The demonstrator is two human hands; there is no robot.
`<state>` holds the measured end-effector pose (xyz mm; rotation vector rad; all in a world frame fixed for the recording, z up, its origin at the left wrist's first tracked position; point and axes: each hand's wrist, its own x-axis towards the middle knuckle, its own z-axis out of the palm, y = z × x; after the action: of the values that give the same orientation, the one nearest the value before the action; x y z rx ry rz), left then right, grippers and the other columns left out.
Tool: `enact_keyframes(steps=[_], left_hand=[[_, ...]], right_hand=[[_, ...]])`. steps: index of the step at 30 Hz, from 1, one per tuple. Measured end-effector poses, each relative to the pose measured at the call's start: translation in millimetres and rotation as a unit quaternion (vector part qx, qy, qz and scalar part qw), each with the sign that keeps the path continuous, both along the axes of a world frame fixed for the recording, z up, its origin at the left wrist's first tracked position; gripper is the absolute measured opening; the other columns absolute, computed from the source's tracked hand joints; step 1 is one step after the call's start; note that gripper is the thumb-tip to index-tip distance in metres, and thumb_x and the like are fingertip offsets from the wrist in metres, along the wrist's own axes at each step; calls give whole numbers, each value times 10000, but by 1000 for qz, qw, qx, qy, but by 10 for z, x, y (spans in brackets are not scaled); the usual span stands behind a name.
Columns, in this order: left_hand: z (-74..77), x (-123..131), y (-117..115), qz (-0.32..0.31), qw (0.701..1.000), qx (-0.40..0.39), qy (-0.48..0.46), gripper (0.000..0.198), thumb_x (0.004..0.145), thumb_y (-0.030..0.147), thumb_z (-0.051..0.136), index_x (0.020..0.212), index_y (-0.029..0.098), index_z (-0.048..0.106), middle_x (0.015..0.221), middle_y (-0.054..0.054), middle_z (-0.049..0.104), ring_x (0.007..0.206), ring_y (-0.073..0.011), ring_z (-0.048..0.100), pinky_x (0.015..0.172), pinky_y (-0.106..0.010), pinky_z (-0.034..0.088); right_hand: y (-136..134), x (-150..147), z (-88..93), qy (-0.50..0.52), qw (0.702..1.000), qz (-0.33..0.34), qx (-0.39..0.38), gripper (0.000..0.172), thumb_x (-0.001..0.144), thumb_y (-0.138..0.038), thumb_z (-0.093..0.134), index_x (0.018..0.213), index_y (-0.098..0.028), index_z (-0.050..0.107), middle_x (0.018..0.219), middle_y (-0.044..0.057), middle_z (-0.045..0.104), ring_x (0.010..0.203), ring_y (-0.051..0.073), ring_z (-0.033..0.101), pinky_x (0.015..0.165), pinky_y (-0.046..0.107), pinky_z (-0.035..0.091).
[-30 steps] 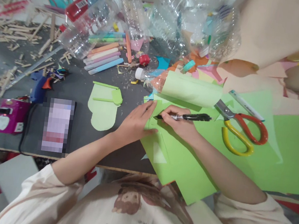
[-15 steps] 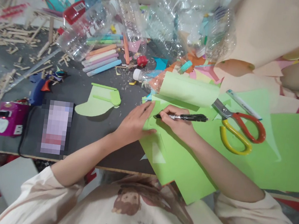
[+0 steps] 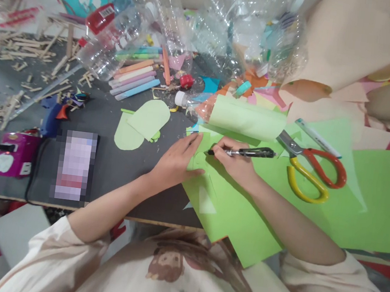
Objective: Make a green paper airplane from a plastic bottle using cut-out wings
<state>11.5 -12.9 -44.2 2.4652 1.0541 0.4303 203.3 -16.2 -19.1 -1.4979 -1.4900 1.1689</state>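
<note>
Black pen lies nearly level over the green sheet, with its tip pointing left and touching the paper. Head view: right hand, grip clamped on the pen near the tip, heel resting on the sheet. Left hand is palm down, grip apart, fingers stretched out. It presses the sheet's left corner onto the dark desk, and its fingertips are just beside the pen tip. The sheet overhangs the near desk edge. Scissors with red and yellow handles lie on the sheet to the right of the pen, apart from both hands. A roll of pale green paper sits just beyond the pen. Left of the hands, on bare desk, are two overlapping pale green cut-outs. Farther back are chalk sticks, clear plastic bottles and wood splints.
</note>
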Motion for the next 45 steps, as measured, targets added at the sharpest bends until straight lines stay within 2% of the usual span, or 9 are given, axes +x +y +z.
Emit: enact_keyframes(steps=[5,12,20,27,39,43,45], left_hand=[[14,12,-1,8,1000,-7,9,824,833,440,626,1484,125,230,1431,-245,430,1328,-353,438,1074,-503,406],[-3,12,-9,0,1000,15,-11,831,812,395,665,1453,47,266,1402,-288,443,1316,-373,446,1065,-505,418],[13,10,-4,6,1000,-2,7,848,802,397,676,1477,116,247,1426,-249,439,1327,-361,441,1075,-504,410],[4,10,-9,-1,1000,5,5,835,830,412,637,1482,97,221,1428,-260,429,1331,-364,434,1072,-508,409],[-35,-9,-1,-8,1000,29,-9,831,840,427,621,1479,87,212,1415,-268,436,1315,-361,450,1057,-487,427],[-41,-9,-6,-3,1000,23,-6,847,840,440,618,1490,111,186,1427,-250,428,1321,-353,445,1065,-486,420],[-43,-10,-9,-2,1000,24,-9,852,841,435,617,1492,111,173,1428,-253,422,1324,-350,441,1067,-483,419]], right_hand=[[-3,17,-23,39,998,-50,-7,204,687,-250,468,496,-233,400,475,-40,439,474,113,391,499,280,322],[6,8,0,12,1000,-18,-1,196,705,-243,490,522,-229,420,503,-32,461,494,120,396,525,295,319],[5,9,-7,25,999,-25,-16,224,719,-186,482,516,-229,396,489,-44,424,490,119,383,526,292,322],[11,6,-5,10,1000,-10,5,220,697,-150,460,508,-225,375,487,-46,432,487,110,366,523,287,307],[1,10,-22,26,999,-9,36,191,693,-212,437,512,-228,380,479,-47,417,472,106,367,489,276,284],[-4,14,-8,25,998,33,46,217,689,-213,445,492,-229,356,456,-59,375,448,95,326,479,266,276],[-10,18,-5,45,996,60,43,218,688,-211,452,488,-228,366,457,-53,400,445,97,350,473,259,288]])
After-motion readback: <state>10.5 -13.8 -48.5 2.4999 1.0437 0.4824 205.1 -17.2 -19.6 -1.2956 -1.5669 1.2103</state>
